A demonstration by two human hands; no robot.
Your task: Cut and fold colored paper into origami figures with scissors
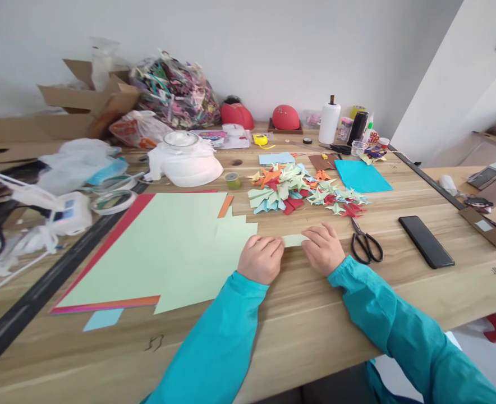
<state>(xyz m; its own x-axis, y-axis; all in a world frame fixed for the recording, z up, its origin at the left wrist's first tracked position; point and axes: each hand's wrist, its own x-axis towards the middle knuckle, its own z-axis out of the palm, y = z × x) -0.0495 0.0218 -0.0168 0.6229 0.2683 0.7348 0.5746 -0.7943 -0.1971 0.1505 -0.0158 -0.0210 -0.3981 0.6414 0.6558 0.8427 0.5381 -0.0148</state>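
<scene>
A narrow piece of pale green paper (293, 240) stretches between my hands, low over the wooden table. My left hand (261, 259) is closed on its left end, and my right hand (322, 248) grips the right end with the fingers bent. Left of them lie large pale green sheets (159, 247) with red and orange paper under them. Behind my hands is a heap of folded paper pieces (285, 185) in green, orange, red and blue. Black-handled scissors (366, 247) rest just right of my right hand, tips pointing away.
A black phone (426, 241) lies at the right. Farther back are a bright blue sheet (363, 175), a green spool (232, 180) and a white bottle (329, 122). Cables, plastic bags and a cardboard box (92, 101) crowd the left side.
</scene>
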